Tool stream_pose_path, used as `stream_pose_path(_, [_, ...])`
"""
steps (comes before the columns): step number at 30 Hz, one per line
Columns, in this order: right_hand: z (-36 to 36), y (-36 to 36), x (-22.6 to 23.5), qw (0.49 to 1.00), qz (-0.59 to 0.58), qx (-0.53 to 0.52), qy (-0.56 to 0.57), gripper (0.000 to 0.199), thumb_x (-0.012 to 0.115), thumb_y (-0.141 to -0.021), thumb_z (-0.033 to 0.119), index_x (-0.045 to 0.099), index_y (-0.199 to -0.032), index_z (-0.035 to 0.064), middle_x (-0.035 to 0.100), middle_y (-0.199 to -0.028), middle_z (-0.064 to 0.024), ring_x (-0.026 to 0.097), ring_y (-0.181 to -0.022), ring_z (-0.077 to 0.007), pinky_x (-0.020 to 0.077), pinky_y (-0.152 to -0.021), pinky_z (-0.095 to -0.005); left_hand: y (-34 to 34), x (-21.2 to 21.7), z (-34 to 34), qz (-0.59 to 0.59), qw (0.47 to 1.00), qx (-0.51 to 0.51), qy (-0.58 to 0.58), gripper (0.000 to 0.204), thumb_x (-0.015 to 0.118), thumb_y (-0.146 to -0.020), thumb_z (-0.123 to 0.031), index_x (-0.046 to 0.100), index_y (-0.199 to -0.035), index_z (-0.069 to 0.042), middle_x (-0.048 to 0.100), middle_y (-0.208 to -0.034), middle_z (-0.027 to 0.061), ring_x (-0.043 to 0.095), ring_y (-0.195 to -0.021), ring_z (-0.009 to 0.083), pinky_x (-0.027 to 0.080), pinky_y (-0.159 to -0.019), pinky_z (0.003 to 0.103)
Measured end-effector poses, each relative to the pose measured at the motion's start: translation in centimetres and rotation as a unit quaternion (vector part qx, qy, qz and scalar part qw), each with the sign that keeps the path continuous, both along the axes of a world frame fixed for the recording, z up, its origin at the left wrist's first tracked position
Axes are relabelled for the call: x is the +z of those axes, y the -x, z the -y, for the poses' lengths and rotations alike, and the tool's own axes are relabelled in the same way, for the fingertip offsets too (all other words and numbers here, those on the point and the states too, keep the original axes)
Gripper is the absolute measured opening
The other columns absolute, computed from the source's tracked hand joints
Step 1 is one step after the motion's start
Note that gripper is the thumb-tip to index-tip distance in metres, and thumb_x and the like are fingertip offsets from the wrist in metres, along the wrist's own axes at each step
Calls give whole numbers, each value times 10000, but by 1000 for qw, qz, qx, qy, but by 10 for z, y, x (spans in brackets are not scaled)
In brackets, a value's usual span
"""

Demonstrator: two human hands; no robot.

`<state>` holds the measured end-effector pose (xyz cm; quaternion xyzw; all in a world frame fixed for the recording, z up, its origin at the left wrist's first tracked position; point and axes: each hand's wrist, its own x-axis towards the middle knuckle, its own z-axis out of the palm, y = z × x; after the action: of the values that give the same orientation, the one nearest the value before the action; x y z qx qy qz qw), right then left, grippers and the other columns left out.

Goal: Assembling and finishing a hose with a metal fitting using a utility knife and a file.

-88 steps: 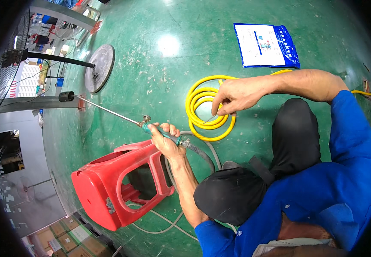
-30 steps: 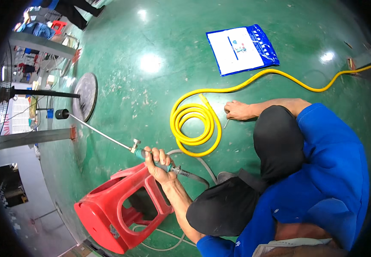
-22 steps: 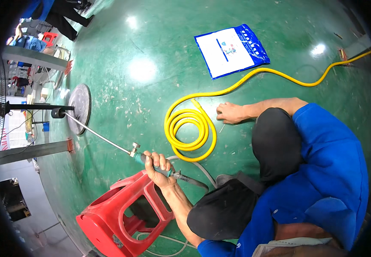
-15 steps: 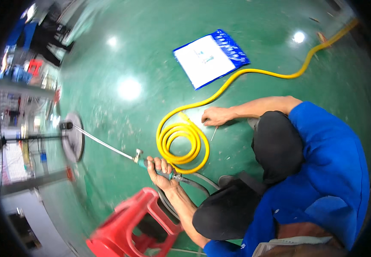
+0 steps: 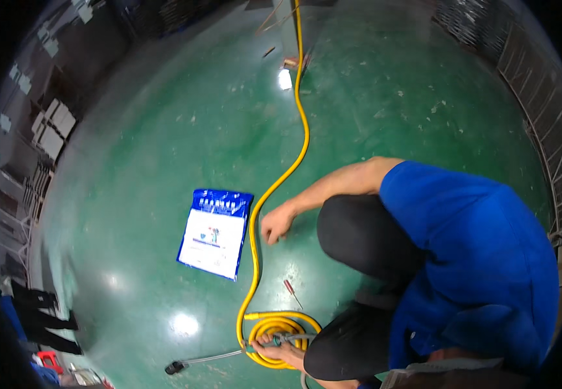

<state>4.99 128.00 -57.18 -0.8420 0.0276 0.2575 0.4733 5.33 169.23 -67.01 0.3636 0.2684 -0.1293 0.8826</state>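
At the lower middle my left hand [image 5: 281,352] is closed round the teal grip of a gas torch [image 5: 219,356]. Its thin metal tube points left and ends in a black head. A yellow hose [image 5: 253,246] lies coiled under and around this hand. My right hand [image 5: 278,223] hovers just right of the hose's long stretch, fingers loosely curled, nothing visible in them; its palm is hidden. On the floor between my hands lies a red-handled screwdriver [image 5: 289,287]. A blue and white flat package [image 5: 215,233] lies left of the hose.
The hose runs away across the green floor [image 5: 138,168] to a post [image 5: 286,29] at the top. Shelves and stacked goods line the left side; a mesh fence [image 5: 540,110] stands at the right. Another person's dark-trousered legs [image 5: 41,318] show at lower left, near a red stool [image 5: 49,361].
The view has swung round. My right hand has left the screwdriver's spot and is farther up beside the hose, near the package. My left hand still grips the torch, now over the coil.
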Motion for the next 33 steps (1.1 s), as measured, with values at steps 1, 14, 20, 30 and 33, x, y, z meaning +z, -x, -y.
stream_pose_path(1, [11,15,-2,999,-41,-21,9,275,628,-882,253,691,-1030,29,687,-902,-69,661,-696,-164,538,-597,-315,7,-3,9,-1,1000,-20,-7,340,593,-928,-383,399,-740,-178,374,-614,-47,363,-545,80,294,-545,238])
stream_pose_path(14, [81,2,13,966,-254,-21,51,324,608,-938,308,643,-1096,28,638,-925,-52,630,-704,-123,522,-560,-286,-20,-79,-5,-4,997,-41,71,246,411,-979,-320,530,-990,-104,539,-858,67,497,-765,232,431,-740,390])
stream_pose_path(20, [112,-1,16,963,-229,-13,139,316,588,-934,298,630,-1097,30,640,-920,-52,634,-701,-141,544,-612,-315,-19,-70,-4,-129,988,-43,-74,263,431,-1005,-284,522,-1088,-51,578,-937,113,568,-853,273,497,-792,409])
stream_pose_path(30, [136,-16,7,975,-170,91,108,318,598,-923,293,651,-1087,25,665,-919,-75,650,-720,-157,537,-626,-321,-34,-23,-33,-159,925,-215,-269,536,576,-946,-373,492,-1347,-28,537,-1272,159,582,-1046,298,504,-849,417])
stream_pose_path(33, [165,-12,-27,966,-75,222,113,347,586,-908,306,664,-1087,19,696,-964,-156,671,-794,-249,536,-725,-389,-38,19,-10,-182,869,-246,-389,525,567,-939,-417,524,-1348,-90,608,-1253,113,612,-1035,222,475,-845,356])
